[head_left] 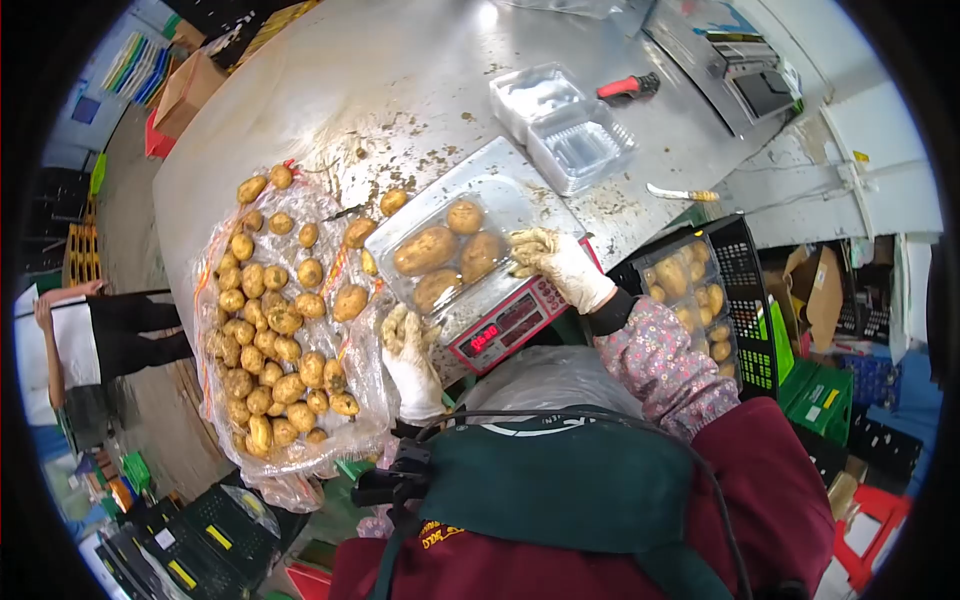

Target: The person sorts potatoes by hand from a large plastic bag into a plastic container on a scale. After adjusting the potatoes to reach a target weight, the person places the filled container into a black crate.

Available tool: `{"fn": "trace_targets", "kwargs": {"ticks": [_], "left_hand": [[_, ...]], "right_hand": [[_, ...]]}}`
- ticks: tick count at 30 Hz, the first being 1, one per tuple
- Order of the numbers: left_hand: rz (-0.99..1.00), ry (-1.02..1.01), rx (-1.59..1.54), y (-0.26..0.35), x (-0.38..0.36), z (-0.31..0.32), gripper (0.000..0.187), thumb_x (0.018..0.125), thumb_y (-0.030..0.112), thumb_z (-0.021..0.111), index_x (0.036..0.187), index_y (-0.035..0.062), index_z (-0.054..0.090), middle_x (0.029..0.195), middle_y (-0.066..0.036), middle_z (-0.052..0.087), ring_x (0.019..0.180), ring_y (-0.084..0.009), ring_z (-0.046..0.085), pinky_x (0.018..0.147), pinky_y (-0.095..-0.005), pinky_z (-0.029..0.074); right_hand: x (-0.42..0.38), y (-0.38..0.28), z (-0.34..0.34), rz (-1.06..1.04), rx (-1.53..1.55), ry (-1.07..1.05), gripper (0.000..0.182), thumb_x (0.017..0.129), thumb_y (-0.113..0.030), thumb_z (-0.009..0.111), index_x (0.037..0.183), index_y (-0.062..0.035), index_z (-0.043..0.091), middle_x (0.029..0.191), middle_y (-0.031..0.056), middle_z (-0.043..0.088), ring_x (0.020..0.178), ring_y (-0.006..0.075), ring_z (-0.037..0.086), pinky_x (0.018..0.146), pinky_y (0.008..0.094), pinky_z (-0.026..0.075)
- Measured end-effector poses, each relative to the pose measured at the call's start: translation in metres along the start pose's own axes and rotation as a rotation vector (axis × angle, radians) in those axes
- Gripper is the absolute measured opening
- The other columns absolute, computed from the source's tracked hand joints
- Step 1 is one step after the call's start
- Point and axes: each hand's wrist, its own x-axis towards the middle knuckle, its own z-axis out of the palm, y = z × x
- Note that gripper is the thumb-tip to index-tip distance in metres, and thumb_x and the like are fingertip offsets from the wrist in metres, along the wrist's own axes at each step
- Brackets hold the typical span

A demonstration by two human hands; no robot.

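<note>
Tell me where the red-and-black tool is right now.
In the head view, the red-and-black tool lies toward the far right of the metal table, just right of the open clear box.

Bright, fairly even light reaches my steel table [300, 90], flaring into a small white hotspot at 12 o'clock and glinting off the clear tubs [578, 135] at 1, while the crates [195, 535] at 8 sit dimmer and shadows stay soft. My view is reasonably sharp in the middle, though the glowing red digits [484, 338] near 6 are hard to read; towards the black, rounded border everything bows and softens.
</note>
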Motion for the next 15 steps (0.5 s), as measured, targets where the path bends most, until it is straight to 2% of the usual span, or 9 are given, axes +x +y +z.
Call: {"fn": "trace_targets", "kwargs": {"ticks": [4, 7, 8, 9, 11, 12, 13, 14, 15], "left_hand": [[-0.043, -0.017, -0.082, -0.009, -0.01, 0.002, 0.034, 0.094, 0.003, 0.059, 0.126, -0.0065, 0.05, 0.113, -0.014, 0.057, 0.095, -0.0194, 0.061, 0.082, -0.0326, 0.056], [-0.1, -0.022, -0.106, -0.008, -0.001, -0.004, 0.035, 0.093, 0.002, 0.06, 0.126, -0.0063, 0.05, 0.113, -0.013, 0.056, 0.093, -0.0197, 0.061, 0.082, -0.0321, 0.056], [-0.033, -0.107, -0.046, -0.002, -0.002, -0.006, 0.033, 0.093, 0.004, 0.06, 0.123, -0.0051, 0.052, 0.108, -0.01, 0.057, 0.096, -0.0188, 0.06, 0.086, -0.0315, 0.054], [-0.069, -0.062, -0.014, 0.0, 0.004, -0.004, 0.027, 0.092, 0.006, 0.061, 0.118, -0.0003, 0.055, 0.101, -0.005, 0.057, 0.095, -0.0146, 0.058, 0.08, -0.0279, 0.052], [-0.072, -0.095, 0.179, 0.02, 0.006, 0.004, 0.025, 0.094, 0.005, 0.058, 0.119, 0.0032, 0.058, 0.104, -0.005, 0.062, 0.1, -0.0179, 0.06, 0.093, -0.0339, 0.05], [0.019, -0.192, 0.091, 0.018, 0.01, 0.004, 0.024, 0.093, 0.007, 0.059, 0.118, 0.0047, 0.059, 0.108, -0.005, 0.064, 0.101, -0.0174, 0.06, 0.095, -0.0329, 0.048], [0.009, -0.224, 0.065, 0.008, 0.026, -0.016, 0.029, 0.092, 0.011, 0.061, 0.12, 0.0053, 0.058, 0.114, -0.005, 0.063, 0.106, -0.0183, 0.059, 0.096, -0.0345, 0.047], [0.032, -0.243, 0.046, 0.029, 0.014, 0.015, 0.033, 0.091, 0.017, 0.062, 0.122, 0.0057, 0.056, 0.118, -0.005, 0.061, 0.11, -0.019, 0.057, 0.099, -0.0366, 0.046], [0.119, -0.304, 0.018, 0.026, 0.026, 0.01, 0.041, 0.091, 0.022, 0.062, 0.128, 0.007, 0.053, 0.125, -0.007, 0.058, 0.116, -0.0201, 0.054, 0.103, -0.0393, 0.043]], "right_hand": [[0.0, 0.008, 0.004, -0.024, 0.047, 0.026, 0.031, 0.089, -0.002, 0.064, 0.12, 0.0019, 0.058, 0.098, 0.0082, 0.067, 0.084, 0.0177, 0.067, 0.077, 0.0295, 0.056], [0.001, 0.007, 0.01, -0.027, 0.06, 0.073, 0.027, 0.089, -0.002, 0.065, 0.115, 0.0018, 0.06, 0.095, 0.0087, 0.067, 0.083, 0.0175, 0.068, 0.073, 0.0287, 0.055], [0.003, 0.011, 0.009, -0.037, 0.068, 0.077, 0.028, 0.089, -0.001, 0.065, 0.115, 0.0025, 0.059, 0.094, 0.0084, 0.067, 0.082, 0.0179, 0.068, 0.073, 0.029, 0.056], [0.004, 0.013, 0.009, -0.049, 0.076, 0.083, 0.028, 0.089, 0.0, 0.065, 0.116, 0.0032, 0.059, 0.093, 0.0082, 0.066, 0.08, 0.0184, 0.068, 0.074, 0.0292, 0.056], [0.0, 0.017, 0.008, -0.104, 0.13, 0.05, 0.03, 0.089, -0.003, 0.064, 0.118, 0.0039, 0.057, 0.093, 0.0103, 0.066, 0.084, 0.0188, 0.067, 0.076, 0.0304, 0.056], [-0.003, 0.017, 0.007, -0.082, 0.167, 0.025, 0.029, 0.089, -0.003, 0.064, 0.116, 0.0035, 0.057, 0.093, 0.0107, 0.067, 0.084, 0.0194, 0.067, 0.076, 0.0306, 0.056], [-0.006, 0.017, 0.005, -0.063, 0.206, 0.009, 0.027, 0.089, -0.003, 0.063, 0.115, 0.0031, 0.058, 0.093, 0.0112, 0.067, 0.085, 0.0199, 0.068, 0.076, 0.0308, 0.056], [-0.009, 0.022, 0.001, -0.064, 0.196, -0.035, 0.028, 0.088, -0.004, 0.064, 0.115, 0.0023, 0.058, 0.093, 0.0112, 0.068, 0.085, 0.0206, 0.068, 0.076, 0.0312, 0.056], [-0.014, 0.028, -0.004, -0.06, 0.186, -0.082, 0.028, 0.087, -0.005, 0.064, 0.114, 0.0015, 0.058, 0.092, 0.0113, 0.068, 0.086, 0.0213, 0.068, 0.076, 0.0316, 0.056]]}}
